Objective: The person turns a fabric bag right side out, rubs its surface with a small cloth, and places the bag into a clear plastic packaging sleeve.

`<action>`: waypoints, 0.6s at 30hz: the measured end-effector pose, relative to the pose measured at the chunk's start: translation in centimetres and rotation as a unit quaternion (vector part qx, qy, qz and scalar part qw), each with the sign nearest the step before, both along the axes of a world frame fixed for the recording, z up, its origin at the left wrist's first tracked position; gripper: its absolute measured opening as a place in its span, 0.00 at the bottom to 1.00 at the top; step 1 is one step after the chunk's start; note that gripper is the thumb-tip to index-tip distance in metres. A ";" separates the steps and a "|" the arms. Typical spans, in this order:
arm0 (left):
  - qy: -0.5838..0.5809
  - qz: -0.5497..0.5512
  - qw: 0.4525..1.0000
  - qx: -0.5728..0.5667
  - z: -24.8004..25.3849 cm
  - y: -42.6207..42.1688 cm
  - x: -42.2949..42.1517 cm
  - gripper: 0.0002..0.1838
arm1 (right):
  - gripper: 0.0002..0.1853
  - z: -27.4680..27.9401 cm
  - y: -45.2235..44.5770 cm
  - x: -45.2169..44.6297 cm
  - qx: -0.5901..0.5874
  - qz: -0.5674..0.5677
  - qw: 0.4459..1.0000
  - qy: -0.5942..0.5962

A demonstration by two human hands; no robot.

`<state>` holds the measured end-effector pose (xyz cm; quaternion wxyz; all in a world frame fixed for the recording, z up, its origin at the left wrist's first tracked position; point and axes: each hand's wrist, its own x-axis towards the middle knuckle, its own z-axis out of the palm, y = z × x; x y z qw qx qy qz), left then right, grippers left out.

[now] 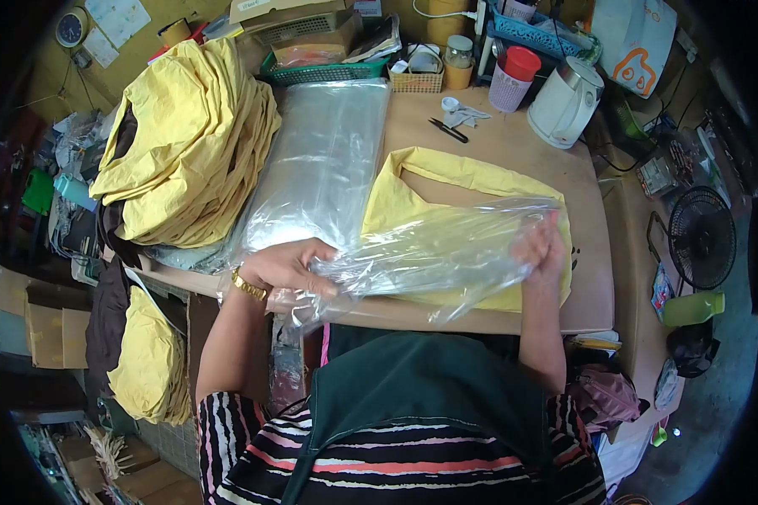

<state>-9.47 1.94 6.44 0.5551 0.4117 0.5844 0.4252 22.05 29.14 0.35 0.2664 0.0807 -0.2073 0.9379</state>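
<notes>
Stretched between my hands is a clear plastic bag [429, 252], crumpled toward its left end. My left hand [293, 268], with a gold watch [249, 284] at the wrist, grips that end between thumb and fingers. The fingers of my right hand [541, 246] are seen through the film at the other end, seemingly inside the bag and curled on it. Beneath the bag a yellow cloth bag [472, 168] with a wide strap loop lies flat on the table. Left of it lies a stack of clear plastic bags [328, 143].
A tall pile of yellow cloth bags [185, 143] stands at the table's left. Small black thread snips [448, 130] lie toward the back, near a white kettle [566, 103] and a pink cup [510, 80]. A black fan [702, 237] is at the right.
</notes>
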 end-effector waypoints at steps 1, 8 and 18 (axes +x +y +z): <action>0.034 0.047 0.997 -0.059 -0.4 -0.3 -0.1 0.18 | 0.15 -0.3 -0.3 0.1 -0.004 0.093 0.995 0.045; -0.407 0.251 0.853 0.210 3.4 1.1 1.6 0.13 | 0.14 -1.0 -1.7 1.4 0.585 0.028 0.785 -0.203; -0.296 0.177 0.904 0.254 2.0 -0.2 1.1 0.22 | 0.23 -0.9 -0.3 3.5 0.115 0.122 0.983 -0.071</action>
